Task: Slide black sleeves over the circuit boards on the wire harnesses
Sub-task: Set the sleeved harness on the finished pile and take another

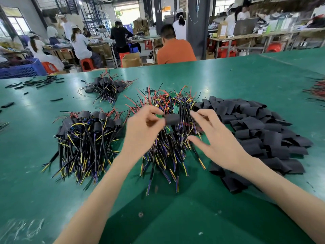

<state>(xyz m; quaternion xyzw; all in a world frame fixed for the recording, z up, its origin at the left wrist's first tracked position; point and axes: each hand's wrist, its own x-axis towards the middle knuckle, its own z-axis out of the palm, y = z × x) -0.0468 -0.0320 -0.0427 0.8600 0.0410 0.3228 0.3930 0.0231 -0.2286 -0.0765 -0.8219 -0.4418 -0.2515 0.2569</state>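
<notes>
Pinching black sleeve point(173, 119) over harness pile point(168, 141): left hand point(142, 127). Right hand point(216, 138) at sleeve's 3 o'clock, fingers spread, holding nothing.

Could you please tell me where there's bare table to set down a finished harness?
Bare green table lies between the forearms, nearer than the unsleeved harness pile. There is more at the near left, before the sleeved pile, and far right, beyond the black sleeves. Mid-table is crowded: the left hand pinches a sleeve beside the right hand.
</notes>
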